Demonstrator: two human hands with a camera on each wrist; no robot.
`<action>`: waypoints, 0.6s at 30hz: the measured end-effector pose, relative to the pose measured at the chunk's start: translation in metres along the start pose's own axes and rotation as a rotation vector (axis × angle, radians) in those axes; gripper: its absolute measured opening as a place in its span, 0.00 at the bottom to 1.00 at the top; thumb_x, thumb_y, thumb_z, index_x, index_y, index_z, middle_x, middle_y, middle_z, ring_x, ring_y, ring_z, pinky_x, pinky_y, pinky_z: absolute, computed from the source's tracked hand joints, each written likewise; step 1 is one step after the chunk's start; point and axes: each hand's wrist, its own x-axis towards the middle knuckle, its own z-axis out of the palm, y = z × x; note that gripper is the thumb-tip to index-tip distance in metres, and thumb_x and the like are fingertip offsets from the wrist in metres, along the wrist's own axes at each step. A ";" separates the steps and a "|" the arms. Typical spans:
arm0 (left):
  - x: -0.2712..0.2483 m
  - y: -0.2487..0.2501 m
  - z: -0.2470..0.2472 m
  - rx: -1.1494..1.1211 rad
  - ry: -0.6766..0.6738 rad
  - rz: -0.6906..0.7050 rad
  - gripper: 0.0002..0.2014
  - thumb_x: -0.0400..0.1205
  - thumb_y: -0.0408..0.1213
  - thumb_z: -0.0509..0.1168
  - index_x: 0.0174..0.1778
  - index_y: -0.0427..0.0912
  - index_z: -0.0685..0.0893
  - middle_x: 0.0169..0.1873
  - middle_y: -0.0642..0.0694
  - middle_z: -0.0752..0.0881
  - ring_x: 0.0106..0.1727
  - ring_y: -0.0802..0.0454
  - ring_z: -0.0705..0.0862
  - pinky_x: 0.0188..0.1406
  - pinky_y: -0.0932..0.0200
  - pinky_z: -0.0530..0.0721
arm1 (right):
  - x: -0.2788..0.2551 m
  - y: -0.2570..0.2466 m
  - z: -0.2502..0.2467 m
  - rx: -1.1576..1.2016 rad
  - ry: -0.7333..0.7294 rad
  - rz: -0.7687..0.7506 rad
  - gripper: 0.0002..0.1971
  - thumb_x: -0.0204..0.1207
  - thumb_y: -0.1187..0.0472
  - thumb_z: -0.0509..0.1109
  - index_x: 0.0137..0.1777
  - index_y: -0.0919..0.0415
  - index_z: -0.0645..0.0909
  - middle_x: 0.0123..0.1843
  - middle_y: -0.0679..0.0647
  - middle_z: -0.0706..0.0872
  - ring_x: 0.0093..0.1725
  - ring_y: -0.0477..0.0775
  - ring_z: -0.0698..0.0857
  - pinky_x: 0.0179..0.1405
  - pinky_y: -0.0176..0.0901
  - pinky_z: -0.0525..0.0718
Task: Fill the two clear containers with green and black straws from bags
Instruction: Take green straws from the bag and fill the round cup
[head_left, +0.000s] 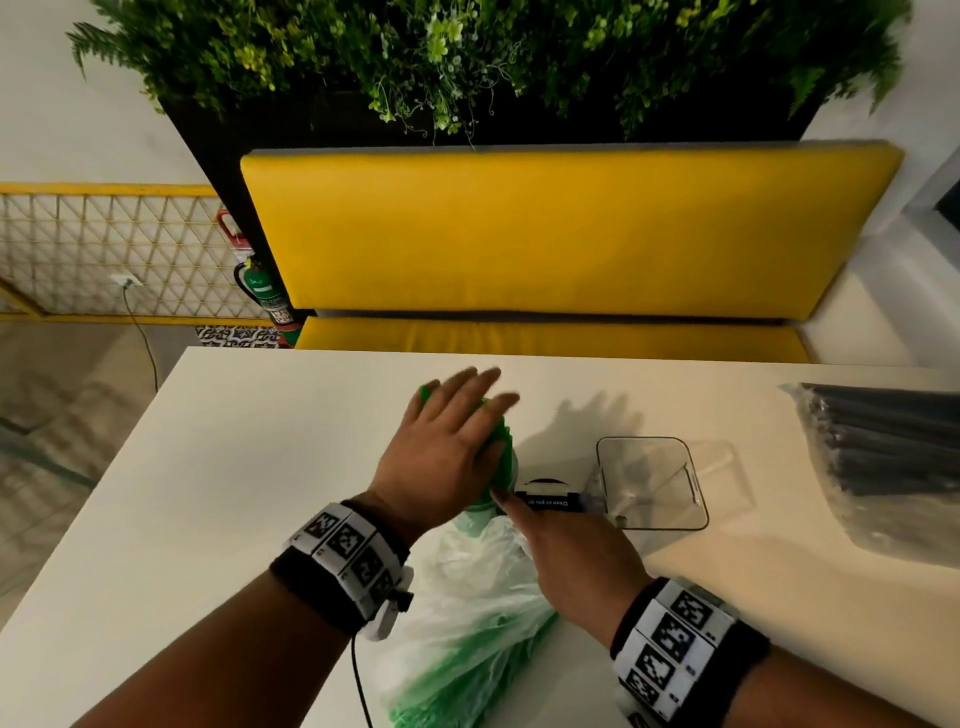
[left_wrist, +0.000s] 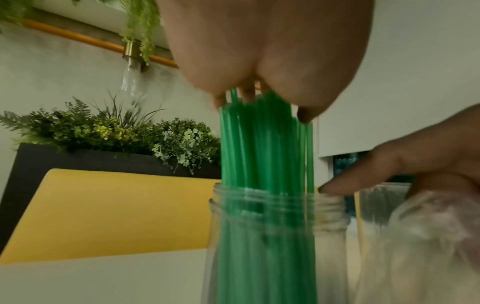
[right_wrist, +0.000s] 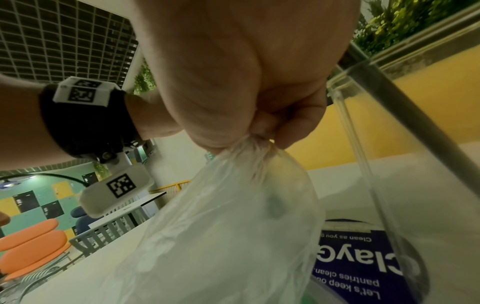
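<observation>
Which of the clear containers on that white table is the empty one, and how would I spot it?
Start at the white table in front of the yellow bench. Between the jar of green straws under the left hand and the bag of black straws at the right edge stands the empty container. Unlike the round jar, it is square-mouthed and holds no straws.

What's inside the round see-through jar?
Green straws stand upright inside the round jar, poking out above its mouth. The left hand rests flat on their tips. The jar's bottom lies outside the pictures.
</observation>
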 end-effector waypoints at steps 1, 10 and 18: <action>0.001 0.000 0.001 0.028 0.003 -0.003 0.25 0.87 0.50 0.57 0.81 0.51 0.70 0.83 0.46 0.69 0.84 0.41 0.64 0.80 0.35 0.66 | 0.001 0.001 0.002 -0.006 -0.001 -0.003 0.41 0.79 0.65 0.60 0.82 0.39 0.39 0.45 0.55 0.89 0.37 0.61 0.88 0.47 0.62 0.86; 0.009 0.005 -0.032 0.014 0.162 0.069 0.24 0.79 0.50 0.67 0.71 0.49 0.82 0.82 0.42 0.70 0.79 0.35 0.71 0.66 0.36 0.78 | -0.001 0.000 0.005 0.054 -0.005 0.045 0.44 0.81 0.63 0.60 0.79 0.31 0.32 0.52 0.53 0.89 0.46 0.63 0.86 0.47 0.61 0.86; 0.001 0.002 -0.017 0.106 -0.321 0.027 0.31 0.83 0.64 0.55 0.82 0.61 0.61 0.88 0.47 0.54 0.87 0.41 0.57 0.78 0.32 0.67 | -0.001 -0.003 -0.002 0.019 -0.015 0.067 0.38 0.83 0.63 0.60 0.81 0.34 0.40 0.51 0.55 0.89 0.47 0.63 0.87 0.50 0.60 0.87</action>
